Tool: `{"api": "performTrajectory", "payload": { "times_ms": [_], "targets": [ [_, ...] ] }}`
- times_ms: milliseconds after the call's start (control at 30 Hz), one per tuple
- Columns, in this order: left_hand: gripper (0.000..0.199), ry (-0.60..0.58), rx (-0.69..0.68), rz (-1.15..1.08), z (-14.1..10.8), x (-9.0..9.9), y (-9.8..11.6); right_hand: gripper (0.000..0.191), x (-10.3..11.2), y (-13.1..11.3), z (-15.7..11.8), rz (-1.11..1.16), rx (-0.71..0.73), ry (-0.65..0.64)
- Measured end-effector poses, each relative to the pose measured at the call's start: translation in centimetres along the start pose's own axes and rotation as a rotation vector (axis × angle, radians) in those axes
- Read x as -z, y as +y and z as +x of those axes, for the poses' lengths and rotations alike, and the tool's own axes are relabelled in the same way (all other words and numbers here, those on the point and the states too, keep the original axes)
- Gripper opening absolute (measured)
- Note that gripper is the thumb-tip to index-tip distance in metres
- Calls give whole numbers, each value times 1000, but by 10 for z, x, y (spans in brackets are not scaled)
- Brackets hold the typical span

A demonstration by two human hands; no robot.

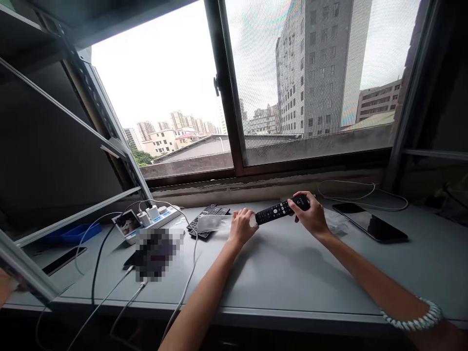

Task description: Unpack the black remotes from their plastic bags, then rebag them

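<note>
A black remote control (272, 213) with several rows of buttons is held tilted above the desk. Its right end is gripped by my right hand (310, 217), the thumb lying across its face. My left hand (241, 226) is closed around a clear plastic sleeve (215, 223), whose mouth sits at the remote's left end. How far the remote reaches into the sleeve is hidden by my fingers. Behind the sleeve, several dark remotes (210, 210) lie together on the desk, partly covered by it. Crumpled clear plastic (335, 222) rests beyond my right wrist.
On the grey desk (285, 278), a black phone (369, 222) lies at right near a looped white cable (365, 199). A white power strip (155, 219) with chargers stands at left. Cables run over the front edge. A metal shelf frame (109, 122) rises left; a window backs the desk.
</note>
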State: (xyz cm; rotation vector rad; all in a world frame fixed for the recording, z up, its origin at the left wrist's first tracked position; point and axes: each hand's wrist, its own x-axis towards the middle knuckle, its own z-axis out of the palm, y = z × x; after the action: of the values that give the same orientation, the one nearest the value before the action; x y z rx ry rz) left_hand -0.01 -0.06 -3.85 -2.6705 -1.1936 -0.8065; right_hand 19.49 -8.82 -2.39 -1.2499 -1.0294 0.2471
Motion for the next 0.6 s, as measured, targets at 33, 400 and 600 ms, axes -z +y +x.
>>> {"api": "performTrajectory", "payload": {
  "times_ms": [33, 400, 600],
  "targets": [
    [25, -4, 0, 15, 0, 0, -1, 42, 0, 0, 0, -5, 5, -5],
    [23, 18, -87, 40, -4, -2, 9, 38, -3, -3, -6, -98, 75, -73],
    [22, 41, -92, 17, -4, -1, 12, 37, -2, -2, -7, -62, 41, -127]
  ]
}}
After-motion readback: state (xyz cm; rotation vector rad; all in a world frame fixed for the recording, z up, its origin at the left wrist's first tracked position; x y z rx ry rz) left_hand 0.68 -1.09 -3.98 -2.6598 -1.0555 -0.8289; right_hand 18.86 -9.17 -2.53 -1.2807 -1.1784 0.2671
